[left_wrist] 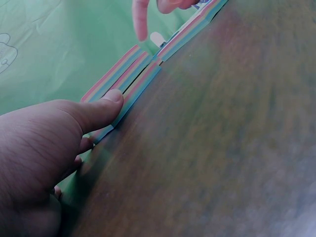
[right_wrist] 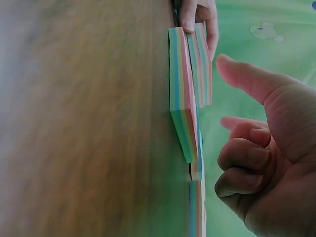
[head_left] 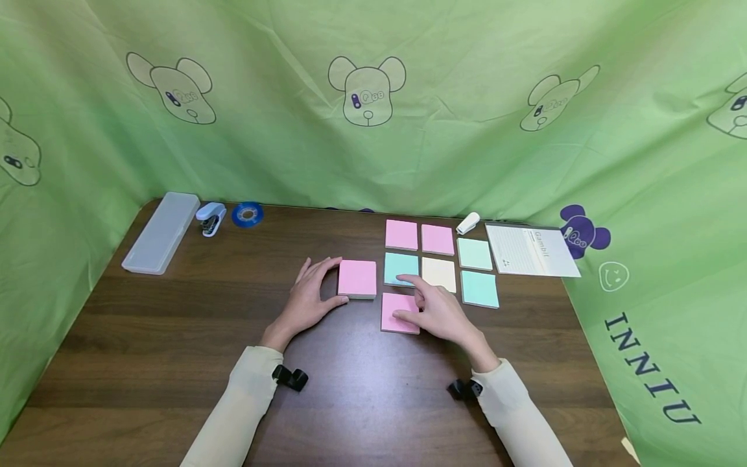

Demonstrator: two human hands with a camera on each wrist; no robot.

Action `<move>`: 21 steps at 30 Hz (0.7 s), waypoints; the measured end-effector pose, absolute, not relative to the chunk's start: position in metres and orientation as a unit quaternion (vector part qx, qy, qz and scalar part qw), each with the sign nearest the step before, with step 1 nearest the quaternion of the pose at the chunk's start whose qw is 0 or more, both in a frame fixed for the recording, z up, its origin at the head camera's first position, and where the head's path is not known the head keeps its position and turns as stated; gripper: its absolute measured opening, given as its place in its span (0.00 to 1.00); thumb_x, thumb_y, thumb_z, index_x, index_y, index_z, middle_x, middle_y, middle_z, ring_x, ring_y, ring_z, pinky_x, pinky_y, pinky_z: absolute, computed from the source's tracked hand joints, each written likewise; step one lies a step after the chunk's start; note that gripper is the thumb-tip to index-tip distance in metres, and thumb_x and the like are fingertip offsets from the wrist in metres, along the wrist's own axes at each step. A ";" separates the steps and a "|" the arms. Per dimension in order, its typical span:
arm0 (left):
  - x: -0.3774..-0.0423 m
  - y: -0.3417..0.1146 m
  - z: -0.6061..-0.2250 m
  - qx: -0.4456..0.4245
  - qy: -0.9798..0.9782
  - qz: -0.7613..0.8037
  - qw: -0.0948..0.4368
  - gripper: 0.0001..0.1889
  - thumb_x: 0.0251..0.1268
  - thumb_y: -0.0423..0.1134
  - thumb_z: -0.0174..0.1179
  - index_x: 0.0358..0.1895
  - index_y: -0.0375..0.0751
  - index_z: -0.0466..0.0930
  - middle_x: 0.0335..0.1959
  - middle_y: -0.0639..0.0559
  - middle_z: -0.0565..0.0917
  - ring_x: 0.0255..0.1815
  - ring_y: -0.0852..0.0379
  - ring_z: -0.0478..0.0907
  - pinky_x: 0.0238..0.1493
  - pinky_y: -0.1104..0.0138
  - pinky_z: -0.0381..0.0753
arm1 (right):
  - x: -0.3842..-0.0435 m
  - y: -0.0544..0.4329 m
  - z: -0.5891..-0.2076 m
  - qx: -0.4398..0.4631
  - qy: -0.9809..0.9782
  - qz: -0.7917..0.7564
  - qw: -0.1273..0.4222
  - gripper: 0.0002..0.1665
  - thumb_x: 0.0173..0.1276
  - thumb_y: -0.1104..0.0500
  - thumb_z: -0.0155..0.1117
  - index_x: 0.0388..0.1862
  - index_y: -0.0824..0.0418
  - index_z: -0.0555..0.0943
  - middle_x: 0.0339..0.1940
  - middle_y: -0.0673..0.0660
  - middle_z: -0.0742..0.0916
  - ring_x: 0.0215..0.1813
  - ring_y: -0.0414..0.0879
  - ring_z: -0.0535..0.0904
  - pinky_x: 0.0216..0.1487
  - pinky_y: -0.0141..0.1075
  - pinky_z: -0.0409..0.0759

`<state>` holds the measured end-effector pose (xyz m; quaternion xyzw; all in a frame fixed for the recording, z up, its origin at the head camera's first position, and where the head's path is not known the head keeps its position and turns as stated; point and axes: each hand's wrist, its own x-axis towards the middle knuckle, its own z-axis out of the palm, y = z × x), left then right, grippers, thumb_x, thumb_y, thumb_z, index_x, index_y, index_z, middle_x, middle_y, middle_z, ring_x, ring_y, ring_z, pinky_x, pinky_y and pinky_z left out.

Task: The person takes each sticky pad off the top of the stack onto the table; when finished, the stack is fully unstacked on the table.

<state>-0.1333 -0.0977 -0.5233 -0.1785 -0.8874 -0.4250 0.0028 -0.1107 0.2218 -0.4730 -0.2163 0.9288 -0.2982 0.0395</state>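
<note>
My left hand (head_left: 305,299) grips a stack of pink-topped sticky note pads (head_left: 357,279) at its left side, thumb at the near edge and index finger at the far edge. In the left wrist view, the thumb (left_wrist: 112,98) presses the striped pad edges. My right hand (head_left: 439,312) hovers over a pink sticky note pad (head_left: 392,324) and a blue pad (head_left: 394,264), holding nothing. The right wrist view shows its thumb (right_wrist: 247,79) and index finger extended and apart, the other fingers curled in. A cream pad (head_left: 439,272) is partly behind this hand.
Two pink pads (head_left: 401,235) lie in the back row, with mint pads (head_left: 480,289) to the right. Near them are a white clip-like object (head_left: 468,223) and a lined notepad (head_left: 531,250). At back left are a translucent case (head_left: 162,233), a stapler (head_left: 211,218) and blue tape (head_left: 248,214).
</note>
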 end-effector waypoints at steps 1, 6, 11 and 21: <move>-0.133 -0.098 -0.523 -0.179 -0.887 -0.425 0.004 0.45 0.67 0.42 0.82 0.85 0.43 0.68 0.81 0.43 0.77 0.86 0.40 0.66 0.93 0.47 0.37 | -0.112 0.220 -0.472 -0.216 0.929 -0.298 0.039 0.43 0.66 0.47 0.86 0.77 0.56 0.80 0.21 0.40 0.70 0.24 0.32 0.57 0.26 0.31 0.59; -0.132 -0.097 -0.522 -0.182 -0.886 -0.426 0.009 0.46 0.66 0.41 0.82 0.84 0.42 0.69 0.80 0.42 0.77 0.86 0.38 0.66 0.93 0.45 0.38 | -0.117 0.213 -0.472 -0.218 0.928 -0.299 0.035 0.44 0.67 0.47 0.85 0.78 0.56 0.79 0.22 0.42 0.70 0.25 0.33 0.58 0.27 0.32 0.60; -0.132 -0.098 -0.521 -0.180 -0.887 -0.426 0.004 0.45 0.68 0.42 0.81 0.84 0.42 0.69 0.80 0.43 0.77 0.86 0.39 0.66 0.93 0.47 0.37 | -0.123 0.204 -0.472 -0.222 0.928 -0.297 0.034 0.46 0.67 0.46 0.86 0.79 0.56 0.78 0.22 0.42 0.70 0.24 0.34 0.58 0.26 0.32 0.60; -0.132 -0.098 -0.521 -0.180 -0.888 -0.424 0.003 0.44 0.69 0.42 0.80 0.85 0.42 0.68 0.80 0.42 0.77 0.86 0.39 0.65 0.93 0.45 0.38 | -0.135 0.186 -0.467 -0.221 0.927 -0.297 0.068 0.52 0.67 0.44 0.86 0.84 0.57 0.73 0.19 0.42 0.71 0.23 0.35 0.60 0.25 0.33 0.61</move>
